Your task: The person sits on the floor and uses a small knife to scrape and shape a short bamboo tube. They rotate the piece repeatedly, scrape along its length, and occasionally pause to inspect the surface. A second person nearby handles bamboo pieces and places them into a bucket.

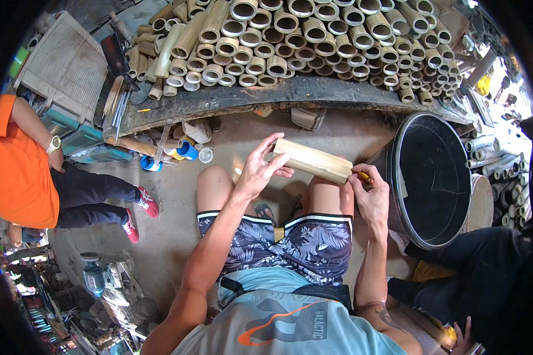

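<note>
Your left hand (pixel 259 168) grips the near end of a split bamboo piece (pixel 312 161), fingers spread along it, holding it level above your knees. Your right hand (pixel 370 198) is closed around a yellow-handled tool (pixel 364 176) touching the piece's far end. Stacked bamboo tubes (pixel 302 41) lie beyond; a black drum (pixel 435 177) stands to the right.

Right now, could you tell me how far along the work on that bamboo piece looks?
Done: many cut bamboo tubes are stacked on the bench. In hand: the left hand steadies one bamboo section across the knees while the right hand presses a yellow-handled tool at its end. Left: I cannot tell; no finished mark or cut shows.
</note>
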The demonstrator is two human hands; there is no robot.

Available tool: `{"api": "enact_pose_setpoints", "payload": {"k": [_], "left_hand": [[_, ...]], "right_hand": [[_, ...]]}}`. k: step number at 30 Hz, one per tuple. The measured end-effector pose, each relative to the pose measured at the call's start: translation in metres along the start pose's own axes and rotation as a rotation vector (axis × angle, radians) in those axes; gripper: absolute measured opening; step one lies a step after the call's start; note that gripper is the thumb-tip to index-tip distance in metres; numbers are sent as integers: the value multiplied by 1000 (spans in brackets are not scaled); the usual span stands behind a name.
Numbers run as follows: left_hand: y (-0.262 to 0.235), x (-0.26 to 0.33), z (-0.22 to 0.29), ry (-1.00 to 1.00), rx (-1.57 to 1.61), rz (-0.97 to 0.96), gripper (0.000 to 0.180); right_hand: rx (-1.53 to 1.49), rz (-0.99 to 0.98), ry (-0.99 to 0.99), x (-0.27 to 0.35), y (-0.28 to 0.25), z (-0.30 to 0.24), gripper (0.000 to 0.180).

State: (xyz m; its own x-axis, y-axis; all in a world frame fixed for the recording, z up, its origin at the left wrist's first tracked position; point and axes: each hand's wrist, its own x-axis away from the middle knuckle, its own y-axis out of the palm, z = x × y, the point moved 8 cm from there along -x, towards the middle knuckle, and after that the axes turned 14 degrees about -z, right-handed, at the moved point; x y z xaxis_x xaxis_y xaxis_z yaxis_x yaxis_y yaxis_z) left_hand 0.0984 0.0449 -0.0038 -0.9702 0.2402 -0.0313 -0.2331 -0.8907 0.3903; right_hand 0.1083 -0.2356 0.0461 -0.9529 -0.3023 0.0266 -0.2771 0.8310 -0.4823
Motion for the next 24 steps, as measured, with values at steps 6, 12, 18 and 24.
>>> {"api": "enact_pose_setpoints", "payload": {"k": [6,12,18,24], "left_hand": [[0,0,1,-14,-45,10,61],[0,1,1,-14,-34,20,62],[-4,2,-4,-17,-17,27,56],[0,1,-4,5,-25,52,51]], "right_hand": [[29,8,9,1,-2,-2,18],[87,37,-64,1,-2,-5,22],[27,167,16,-6,-25,-5,17],[-166,14,-293,-32,18,-47,19]]}}
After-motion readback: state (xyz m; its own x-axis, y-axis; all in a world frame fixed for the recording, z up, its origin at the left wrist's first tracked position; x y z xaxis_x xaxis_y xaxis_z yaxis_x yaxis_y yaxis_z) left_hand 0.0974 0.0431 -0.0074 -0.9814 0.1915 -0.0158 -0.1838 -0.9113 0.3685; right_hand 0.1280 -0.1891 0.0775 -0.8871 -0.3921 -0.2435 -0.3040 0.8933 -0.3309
